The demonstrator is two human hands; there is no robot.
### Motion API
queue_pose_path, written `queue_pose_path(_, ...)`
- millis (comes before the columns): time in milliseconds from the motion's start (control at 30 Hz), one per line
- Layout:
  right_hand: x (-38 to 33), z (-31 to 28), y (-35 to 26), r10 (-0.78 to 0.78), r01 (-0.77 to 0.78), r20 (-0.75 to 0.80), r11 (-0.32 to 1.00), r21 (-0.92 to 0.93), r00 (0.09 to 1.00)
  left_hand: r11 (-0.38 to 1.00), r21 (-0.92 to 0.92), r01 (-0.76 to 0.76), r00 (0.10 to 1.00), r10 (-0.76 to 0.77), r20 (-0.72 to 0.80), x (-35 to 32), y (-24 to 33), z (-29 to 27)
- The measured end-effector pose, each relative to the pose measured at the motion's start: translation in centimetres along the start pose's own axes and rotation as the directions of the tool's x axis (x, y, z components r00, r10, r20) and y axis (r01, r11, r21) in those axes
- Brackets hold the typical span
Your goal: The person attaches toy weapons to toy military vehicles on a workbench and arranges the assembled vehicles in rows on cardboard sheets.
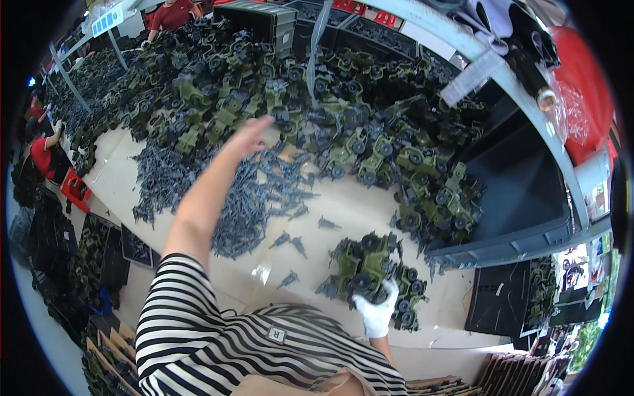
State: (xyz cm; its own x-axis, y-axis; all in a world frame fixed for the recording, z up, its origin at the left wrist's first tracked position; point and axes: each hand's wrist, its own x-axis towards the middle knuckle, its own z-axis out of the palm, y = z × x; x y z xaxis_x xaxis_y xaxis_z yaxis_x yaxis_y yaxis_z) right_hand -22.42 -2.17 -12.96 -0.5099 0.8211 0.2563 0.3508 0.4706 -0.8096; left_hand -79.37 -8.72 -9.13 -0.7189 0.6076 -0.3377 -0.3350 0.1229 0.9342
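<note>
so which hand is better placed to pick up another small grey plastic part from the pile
Left, probably. The bare left hand is stretched out over the pile of small grey plastic parts. The white-gloved right hand is already occupied, gripping a green toy military vehicle.

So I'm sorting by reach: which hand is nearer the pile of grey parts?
Left. The left hand hovers right at the grey parts pile's upper edge; the gloved right hand is off to its lower right, holding a green toy truck.

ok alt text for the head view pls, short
A person in a striped top reaches the bare left hand toward a heap of green toy trucks on a table, while the gloved right hand grips a toy truck. Grey plastic parts lie between.
</note>
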Motion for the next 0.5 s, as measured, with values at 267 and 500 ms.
queue_pose_path(267, 1.7, 0.1, -1.4, -0.008, 0.013, 0.067, 0.997, -0.071, 0.998, -0.351, 0.741, -0.572, 0.58, 0.465, 0.669, 11.7, 4.6, 22.0)
queue_pose_path(500, 3.0, 2.1, -2.6, 0.057, -0.063, 0.03, 0.961, 0.269, 0.998, -0.243, 0.796, -0.554, 0.702, 0.378, 0.604, 11.4, 5.6, 21.4)
